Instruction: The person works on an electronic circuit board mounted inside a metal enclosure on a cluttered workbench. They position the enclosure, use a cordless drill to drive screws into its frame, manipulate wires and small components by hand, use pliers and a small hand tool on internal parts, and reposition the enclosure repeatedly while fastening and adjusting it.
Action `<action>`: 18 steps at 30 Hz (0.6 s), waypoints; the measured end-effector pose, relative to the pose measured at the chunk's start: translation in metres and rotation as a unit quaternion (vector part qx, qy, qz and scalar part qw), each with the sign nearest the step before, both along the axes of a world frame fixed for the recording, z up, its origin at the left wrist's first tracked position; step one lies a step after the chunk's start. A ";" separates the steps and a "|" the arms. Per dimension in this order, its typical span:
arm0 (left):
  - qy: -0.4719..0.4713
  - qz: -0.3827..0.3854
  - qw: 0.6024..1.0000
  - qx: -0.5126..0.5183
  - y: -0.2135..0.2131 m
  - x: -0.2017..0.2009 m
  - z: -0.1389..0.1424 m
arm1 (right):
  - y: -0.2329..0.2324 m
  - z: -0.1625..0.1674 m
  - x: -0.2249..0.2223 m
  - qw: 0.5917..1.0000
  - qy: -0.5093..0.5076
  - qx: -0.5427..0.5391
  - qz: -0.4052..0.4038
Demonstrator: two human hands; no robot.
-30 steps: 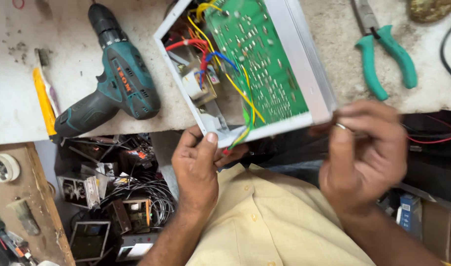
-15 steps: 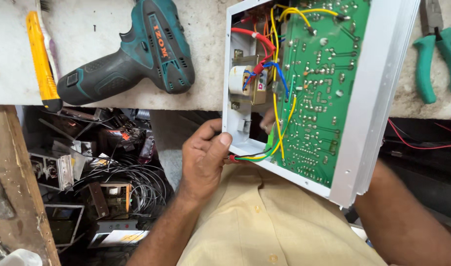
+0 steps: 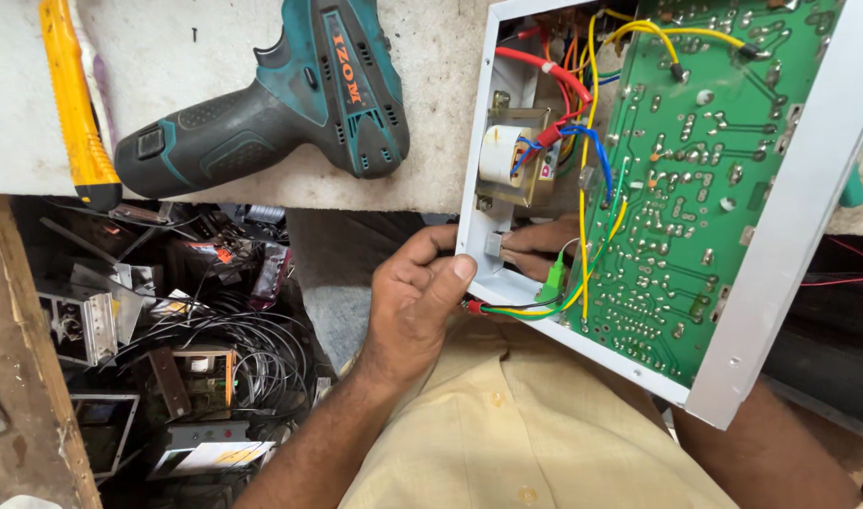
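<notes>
White metal chassis (image 3: pixel 507 141) corner gripped by left hand (image 3: pixel 417 302)

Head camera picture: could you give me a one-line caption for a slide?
Left hand grips the corner of an opened white metal case with a green circuit board, beside a teal cordless drill.

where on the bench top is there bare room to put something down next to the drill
A bare strip lies between the yellow utility knife and the cordless drill, and another between the drill and the open metal case that the left hand holds. The junk pile below the bench is crowded.
</notes>
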State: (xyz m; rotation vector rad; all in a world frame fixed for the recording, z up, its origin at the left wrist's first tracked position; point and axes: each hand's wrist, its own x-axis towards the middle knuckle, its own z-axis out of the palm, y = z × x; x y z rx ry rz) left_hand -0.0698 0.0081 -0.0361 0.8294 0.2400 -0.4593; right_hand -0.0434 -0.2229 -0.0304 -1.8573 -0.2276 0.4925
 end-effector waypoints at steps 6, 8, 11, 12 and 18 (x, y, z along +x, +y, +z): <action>0.019 -0.001 1.000 -0.011 0.002 0.003 0.000 | -0.008 -0.004 0.005 0.976 0.181 0.122 -0.006; 0.022 -0.001 1.000 -0.006 0.003 0.002 0.001 | -0.004 0.001 -0.001 0.906 0.285 0.270 -0.158; 0.019 -0.007 1.000 0.006 0.002 0.000 0.003 | 0.002 0.010 -0.006 0.839 0.338 0.339 -0.257; 0.023 -0.008 1.000 0.001 0.001 0.000 0.004 | 0.004 0.011 -0.005 0.848 0.330 0.329 -0.253; 0.023 -0.018 1.000 -0.010 0.002 0.002 0.006 | 0.006 0.015 -0.002 0.928 0.244 0.216 -0.180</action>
